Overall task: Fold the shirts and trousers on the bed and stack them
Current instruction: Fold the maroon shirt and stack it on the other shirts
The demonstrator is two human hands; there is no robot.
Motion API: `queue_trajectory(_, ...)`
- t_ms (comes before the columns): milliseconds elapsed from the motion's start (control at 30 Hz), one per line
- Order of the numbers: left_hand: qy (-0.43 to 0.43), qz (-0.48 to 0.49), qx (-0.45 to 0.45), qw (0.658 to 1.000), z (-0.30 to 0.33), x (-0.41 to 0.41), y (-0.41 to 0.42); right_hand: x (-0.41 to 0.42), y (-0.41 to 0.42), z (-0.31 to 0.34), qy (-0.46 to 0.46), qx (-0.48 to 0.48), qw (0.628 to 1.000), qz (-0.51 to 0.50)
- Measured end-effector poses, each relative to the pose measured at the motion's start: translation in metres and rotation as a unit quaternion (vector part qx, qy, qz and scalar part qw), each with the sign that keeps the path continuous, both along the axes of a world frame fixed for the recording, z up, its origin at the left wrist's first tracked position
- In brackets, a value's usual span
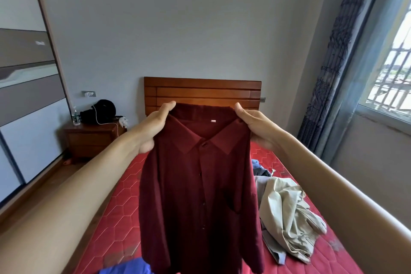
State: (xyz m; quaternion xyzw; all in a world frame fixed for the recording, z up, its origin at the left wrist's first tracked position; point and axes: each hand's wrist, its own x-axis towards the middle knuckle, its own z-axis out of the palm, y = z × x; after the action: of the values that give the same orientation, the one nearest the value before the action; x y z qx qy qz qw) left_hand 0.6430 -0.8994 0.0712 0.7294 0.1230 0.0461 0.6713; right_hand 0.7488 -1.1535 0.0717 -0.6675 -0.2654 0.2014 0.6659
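Above the bed, a maroon shirt hangs front-facing, pinched at each shoulder by the left hand and right hand. Folding looks barely begun; next it wants laying flat, buttons down. Beige trousers lie crumpled to the right, blue cloth nearest.

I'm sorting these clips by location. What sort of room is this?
Most likely a home bedroom. A bed with a red quilted mattress and a wooden headboard stands against the wall, a wooden nightstand sits beside it, and a curtain hangs by the window.
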Motion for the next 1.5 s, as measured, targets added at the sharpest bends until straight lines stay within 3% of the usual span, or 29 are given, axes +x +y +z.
queue_trajectory(100,-0.013,-0.042,0.008,0.999,-0.002,-0.005,0.008,0.001,-0.007,0.004,0.055,-0.002,0.997,0.051)
queue_trajectory(200,-0.067,-0.076,0.03,0.994,-0.007,-0.009,0.019,0.005,-0.015,0.007,0.052,-0.041,0.995,0.079)
queue_trajectory(367,-0.163,-0.025,0.031,0.986,-0.01,-0.004,0.027,0.011,-0.014,0.004,0.015,-0.049,0.997,0.066)
queue_trajectory(500,-0.179,0.07,0.12,0.974,-0.012,0.0,0.034,0.013,-0.005,-0.002,-0.055,-0.044,0.997,-0.031)
queue_trajectory(700,-0.171,0.122,0.207,0.955,-0.017,0.007,0.023,0.011,0.016,-0.009,-0.116,-0.041,0.971,-0.206)
queue_trajectory(833,-0.17,0.15,0.17,0.959,-0.021,0.016,0.008,0.0,0.04,-0.012,-0.157,-0.07,0.92,-0.353)
queue_trajectory(933,-0.171,0.151,0.14,0.963,-0.021,0.02,-0.008,-0.025,0.063,-0.013,-0.215,-0.061,0.894,-0.387)
queue_trajectory(1333,-0.232,0.039,-0.05,0.971,-0.022,0.006,-0.047,-0.074,0.099,-0.032,-0.411,-0.005,0.862,-0.297)
queue_trajectory(1500,-0.254,0.077,-0.049,0.963,-0.019,0.006,-0.042,-0.077,0.096,-0.035,-0.442,-0.028,0.868,-0.223)
